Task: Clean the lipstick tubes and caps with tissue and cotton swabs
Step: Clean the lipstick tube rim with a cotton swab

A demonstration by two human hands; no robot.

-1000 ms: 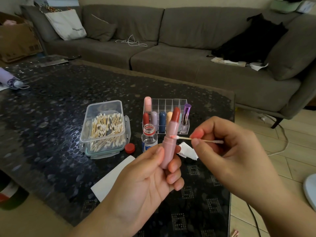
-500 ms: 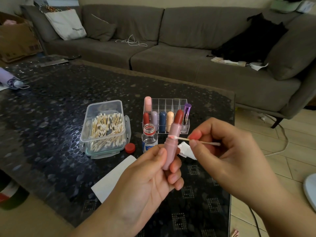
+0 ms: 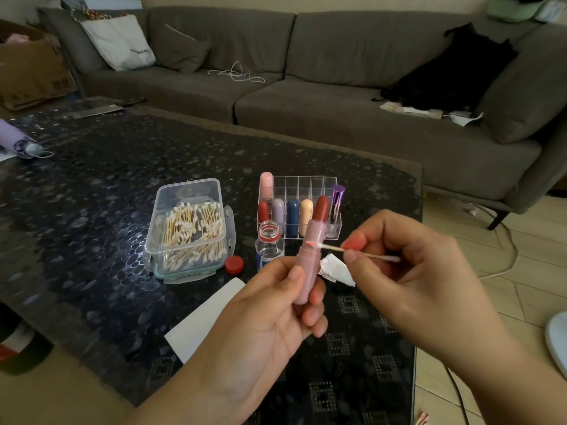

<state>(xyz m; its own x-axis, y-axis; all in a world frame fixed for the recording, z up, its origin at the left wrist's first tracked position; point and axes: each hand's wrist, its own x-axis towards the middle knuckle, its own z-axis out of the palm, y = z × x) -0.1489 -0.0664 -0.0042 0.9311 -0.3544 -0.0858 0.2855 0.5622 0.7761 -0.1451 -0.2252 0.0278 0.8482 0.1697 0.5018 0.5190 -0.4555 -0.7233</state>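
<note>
We hold the open pink lipstick tube (image 3: 307, 265) upright in our left hand (image 3: 270, 329), above the dark table (image 3: 92, 210). Our right hand (image 3: 429, 277) pinches a cotton swab (image 3: 352, 250), its stained tip touching the tube's collar. Behind stand a swab box (image 3: 187, 228), an uncapped bottle (image 3: 269, 243) and its red cap (image 3: 234, 264). The tube partly hides the clear organizer (image 3: 306, 191). A crumpled tissue (image 3: 336, 269) lies beneath the swab.

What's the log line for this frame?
left hand: holds lipstick | right hand: pinches swab | swab tip on tube rim | cap off
</note>
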